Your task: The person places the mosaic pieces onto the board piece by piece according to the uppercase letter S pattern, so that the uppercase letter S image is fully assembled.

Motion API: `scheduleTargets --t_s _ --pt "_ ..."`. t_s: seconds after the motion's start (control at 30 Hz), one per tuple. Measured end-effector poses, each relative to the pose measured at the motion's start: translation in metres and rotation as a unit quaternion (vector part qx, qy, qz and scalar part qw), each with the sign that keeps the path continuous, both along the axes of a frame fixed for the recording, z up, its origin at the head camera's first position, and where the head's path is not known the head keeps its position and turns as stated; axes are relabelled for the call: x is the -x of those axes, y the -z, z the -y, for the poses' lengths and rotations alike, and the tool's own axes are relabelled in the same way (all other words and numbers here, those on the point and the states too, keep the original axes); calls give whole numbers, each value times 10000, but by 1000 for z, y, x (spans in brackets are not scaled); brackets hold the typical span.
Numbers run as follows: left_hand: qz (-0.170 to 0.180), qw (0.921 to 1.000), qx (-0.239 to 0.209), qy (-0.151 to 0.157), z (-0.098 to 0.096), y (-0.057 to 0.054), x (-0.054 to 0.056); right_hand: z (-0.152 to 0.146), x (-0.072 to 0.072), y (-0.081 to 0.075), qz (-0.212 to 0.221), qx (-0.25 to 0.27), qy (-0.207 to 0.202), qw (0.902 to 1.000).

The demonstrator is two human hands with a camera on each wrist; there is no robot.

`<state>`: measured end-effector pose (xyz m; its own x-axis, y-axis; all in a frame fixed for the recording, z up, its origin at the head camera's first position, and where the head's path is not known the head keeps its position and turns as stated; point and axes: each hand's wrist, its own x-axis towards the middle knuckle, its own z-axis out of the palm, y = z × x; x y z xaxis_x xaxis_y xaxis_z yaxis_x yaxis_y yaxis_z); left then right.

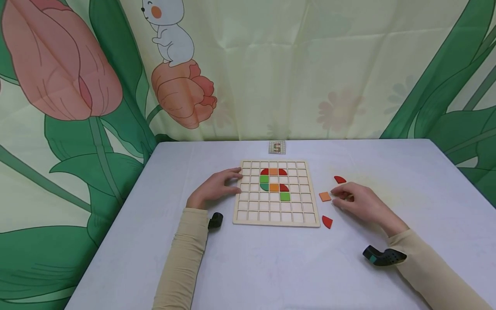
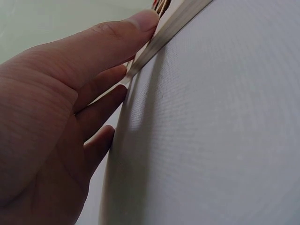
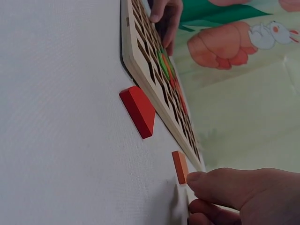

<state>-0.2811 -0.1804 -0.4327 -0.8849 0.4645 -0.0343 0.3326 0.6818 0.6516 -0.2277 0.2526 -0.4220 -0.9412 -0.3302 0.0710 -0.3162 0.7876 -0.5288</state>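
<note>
A wooden grid board point(image 1: 276, 218) lies on the table, holding red quarter-circles, orange squares and green pieces in an S-like curve. My left hand point(image 1: 217, 185) rests against its left edge, thumb and fingers fairly straight; in the left wrist view the thumb point(image 2: 126, 33) lies along the board's side. Right of the board, my right hand point(image 1: 360, 202) hovers with loosely bent fingers, fingertips close beside an orange square tile point(image 1: 324, 196). The thumb overlaps that tile's point(image 3: 180, 167) end in the right wrist view. Red quarter-circles lie behind point(image 1: 339, 179) and in front point(image 1: 327, 221) of it.
A small card point(image 1: 277, 147) with a grid pattern lies at the table's back edge, behind the board. A white cloth covers the table point(image 1: 271, 267). Behind it hangs a curtain point(image 1: 271, 86) printed with tulips and a white animal.
</note>
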Motion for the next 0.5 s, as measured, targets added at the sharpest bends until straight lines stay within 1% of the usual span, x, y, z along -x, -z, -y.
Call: scheduleTargets --t_s 0.1,0.2,0.27,0.33,0.5 --pt "13 10000 -7 -8 0 0 0 1 2 -2 22 -5 296 9996" --pt "-10 10000 19 -5 0 -1 0 -1 7 -1 95 -23 761 9971" --pt "-32 10000 31 -1 0 -1 0 -3 12 0 122 -44 951 9954" --pt "-45 10000 32 10 0 -2 -1 -4 17 1 144 -78 1032 9945" --pt "-24 10000 38 4 0 -2 -1 -5 25 5 191 -134 972 9950"
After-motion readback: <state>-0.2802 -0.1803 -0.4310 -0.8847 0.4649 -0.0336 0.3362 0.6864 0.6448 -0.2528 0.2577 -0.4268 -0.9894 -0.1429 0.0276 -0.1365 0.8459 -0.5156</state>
